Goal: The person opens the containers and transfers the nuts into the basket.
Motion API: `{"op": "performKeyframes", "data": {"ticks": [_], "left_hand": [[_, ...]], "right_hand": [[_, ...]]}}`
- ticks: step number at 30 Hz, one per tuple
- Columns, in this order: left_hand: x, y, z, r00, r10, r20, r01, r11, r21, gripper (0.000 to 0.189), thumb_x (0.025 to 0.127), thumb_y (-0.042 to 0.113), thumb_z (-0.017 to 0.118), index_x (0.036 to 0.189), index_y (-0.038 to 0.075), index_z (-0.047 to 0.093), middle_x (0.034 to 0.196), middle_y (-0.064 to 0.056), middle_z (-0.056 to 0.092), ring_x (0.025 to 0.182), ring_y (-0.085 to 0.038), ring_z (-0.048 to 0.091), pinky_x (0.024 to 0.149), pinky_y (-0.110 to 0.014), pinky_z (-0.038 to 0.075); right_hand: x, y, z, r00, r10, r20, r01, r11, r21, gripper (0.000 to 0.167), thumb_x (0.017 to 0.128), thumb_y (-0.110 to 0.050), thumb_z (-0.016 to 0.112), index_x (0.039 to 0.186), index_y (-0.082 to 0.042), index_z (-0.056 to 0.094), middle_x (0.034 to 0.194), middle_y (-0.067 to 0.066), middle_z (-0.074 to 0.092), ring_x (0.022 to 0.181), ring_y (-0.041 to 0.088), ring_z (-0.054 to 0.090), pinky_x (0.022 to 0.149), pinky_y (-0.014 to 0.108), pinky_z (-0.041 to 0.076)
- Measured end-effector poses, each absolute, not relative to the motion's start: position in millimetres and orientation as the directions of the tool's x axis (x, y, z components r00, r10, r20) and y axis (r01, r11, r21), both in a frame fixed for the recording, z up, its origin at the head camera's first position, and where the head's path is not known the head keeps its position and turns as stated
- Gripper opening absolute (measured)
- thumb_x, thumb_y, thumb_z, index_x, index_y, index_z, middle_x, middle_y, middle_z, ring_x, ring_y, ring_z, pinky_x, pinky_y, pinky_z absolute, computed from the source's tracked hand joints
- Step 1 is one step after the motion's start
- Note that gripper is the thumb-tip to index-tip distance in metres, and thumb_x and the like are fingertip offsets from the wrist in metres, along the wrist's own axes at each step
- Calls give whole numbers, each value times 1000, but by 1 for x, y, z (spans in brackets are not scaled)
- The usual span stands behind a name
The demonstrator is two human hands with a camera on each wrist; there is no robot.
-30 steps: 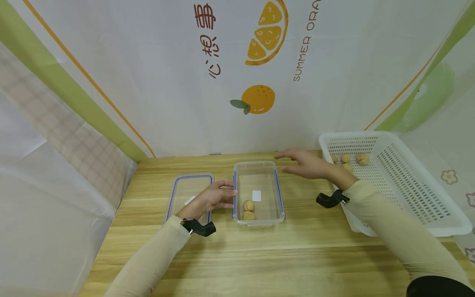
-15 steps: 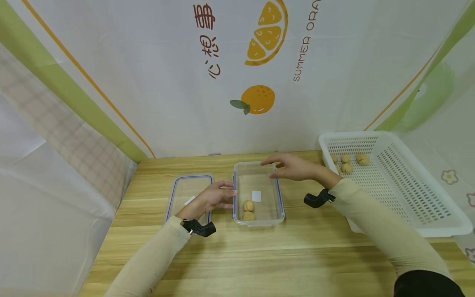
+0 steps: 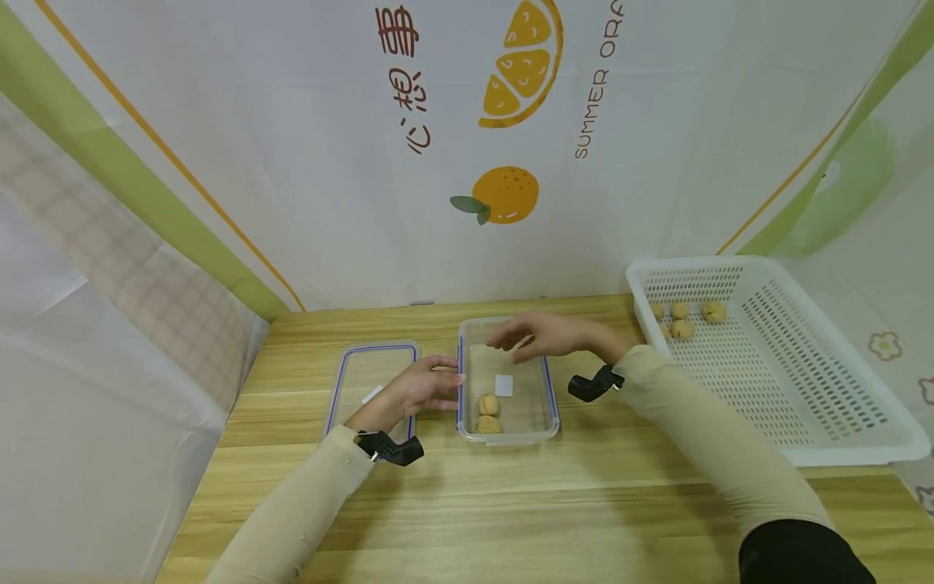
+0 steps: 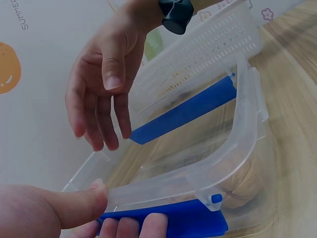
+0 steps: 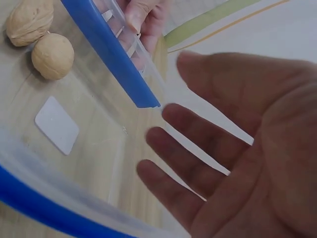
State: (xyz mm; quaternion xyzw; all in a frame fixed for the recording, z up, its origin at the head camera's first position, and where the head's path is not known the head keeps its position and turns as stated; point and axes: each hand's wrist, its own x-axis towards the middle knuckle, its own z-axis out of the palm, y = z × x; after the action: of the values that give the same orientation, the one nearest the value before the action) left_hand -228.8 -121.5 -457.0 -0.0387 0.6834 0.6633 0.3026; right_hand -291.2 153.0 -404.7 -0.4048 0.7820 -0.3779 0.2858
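Note:
A clear plastic food container (image 3: 521, 418) with blue side latches stands on the wooden table. Two walnuts (image 3: 489, 405) (image 5: 53, 56) sit in its near-left corner, beside a white label (image 3: 504, 385). My left hand (image 3: 425, 383) holds the container's left side. In the left wrist view its thumb lies at the rim and its fingers rest on the blue latch (image 4: 190, 218). Over the container's far half hovers my right hand (image 3: 543, 334), fingers loosely bent and holding nothing. In the right wrist view, the right hand (image 5: 218, 148) shows an empty palm with spread fingers.
A clear lid (image 3: 365, 369) with a blue seal lies left of the container, partly under the left hand. On the right stands a white perforated basket (image 3: 803, 341) with several walnuts (image 3: 682, 329) in its far-left corner. A printed cloth (image 3: 350, 227) hangs behind the table (image 3: 467, 519).
My right hand has moved left, from beside the container's right edge to over its far half. My left hand, the container and its two walnuts stay put.

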Motion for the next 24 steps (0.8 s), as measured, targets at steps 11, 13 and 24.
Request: {"op": "performKeyframes", "data": {"ticks": [11, 13, 24], "left_hand": [[-230, -122, -459, -816, 342, -466, -454, 121, 883, 47, 103, 4, 58, 145, -5, 39, 128, -25, 58, 117, -36, 61, 90, -45, 62], [-230, -122, -459, -815, 341, -467, -455, 122, 882, 48, 103, 4, 58, 145, -5, 38, 128, -24, 58, 118, -36, 61, 90, -45, 62], [-231, -122, -460, -815, 348, -463, -456, 106, 883, 47, 103, 3, 58, 145, -5, 39, 120, -19, 63, 111, -31, 65, 92, -46, 61]], "right_hand": [[-296, 125, -413, -380, -869, -316, -324, 445, -834, 43, 96, -2, 68, 137, 4, 59, 142, 21, 57, 129, 38, 55, 101, 34, 56], [-296, 120, -415, -360, -864, -351, -316, 467, -826, 43, 95, -1, 69, 137, 2, 60, 141, 20, 58, 128, 35, 57, 98, 32, 57], [-294, 101, -427, -277, -874, -400, -348, 479, -806, 44, 88, 11, 65, 130, -2, 67, 132, 10, 66, 121, 27, 61, 98, 29, 56]]}}
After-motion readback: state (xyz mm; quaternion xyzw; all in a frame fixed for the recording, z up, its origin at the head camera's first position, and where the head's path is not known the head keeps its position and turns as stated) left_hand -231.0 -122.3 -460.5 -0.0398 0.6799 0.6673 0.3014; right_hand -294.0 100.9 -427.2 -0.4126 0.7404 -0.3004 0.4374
